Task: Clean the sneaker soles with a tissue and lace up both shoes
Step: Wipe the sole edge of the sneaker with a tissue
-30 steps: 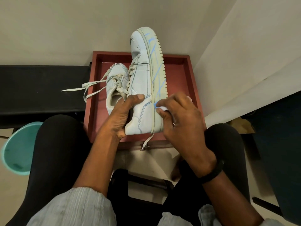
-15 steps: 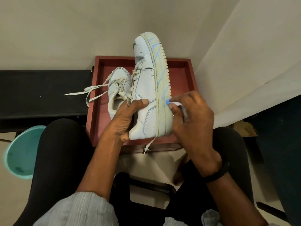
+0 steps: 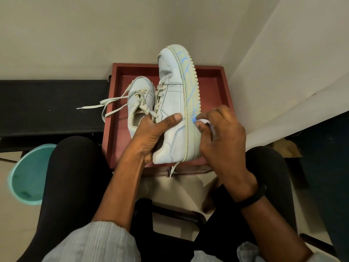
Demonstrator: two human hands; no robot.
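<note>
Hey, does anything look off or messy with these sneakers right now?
Yes. Blue streaks cross the sole edge of the held sneaker, where the right hand presses a tissue. The other sneaker in the red tray has loose laces, one trailing over the tray's left rim.

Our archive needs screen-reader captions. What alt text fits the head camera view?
A seated person's left hand grips a white sneaker turned on its side while the right hand presses a tissue against its blue-streaked sole edge. A second sneaker, laces loose, lies in a red tray beneath.
</note>
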